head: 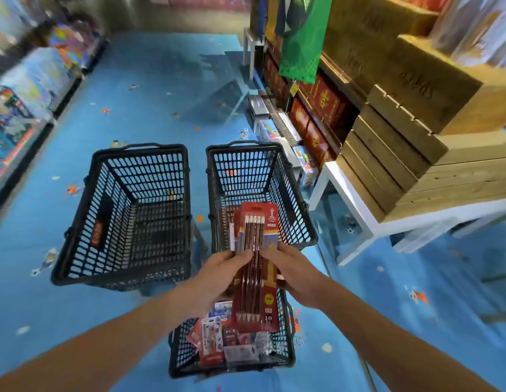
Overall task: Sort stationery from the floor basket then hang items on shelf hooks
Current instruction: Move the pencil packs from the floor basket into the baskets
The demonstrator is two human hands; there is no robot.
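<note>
1. Both hands are raised in front of the body, above the gap between the near basket (175, 360) and the far right basket (291, 210)
2. Left hand (218, 268): thumb lies on the front of the pencil pack (254, 295), fingers curl under its left edge; clamped on the pack
3. Right hand (292, 274): thumb on the front, fingers wrapped behind the right edge; also clamped on the pack
4. The pencil pack is a red card with a row of dark red pencils, tips pointing towards the person, white ends pointing away. It is the top one of a small stack; other packs (239, 236) fan out behind it on the left side
5. The near basket, black mesh, stands on the blue floor (150, 89) directly below the hands and holds loose stationery packs (215, 338)
6. The left basket (76, 250) stands beside the far right basket, the two close but apart; its mesh bottom is in full view
7. The bottom of the far right basket is partly hidden by the held stack
8. To the right: wooden crates (401, 154) stacked on a white table (359, 219), red boxes (325, 103) on shelving behind
9. Left shelving is blurred; contents not readable
</note>
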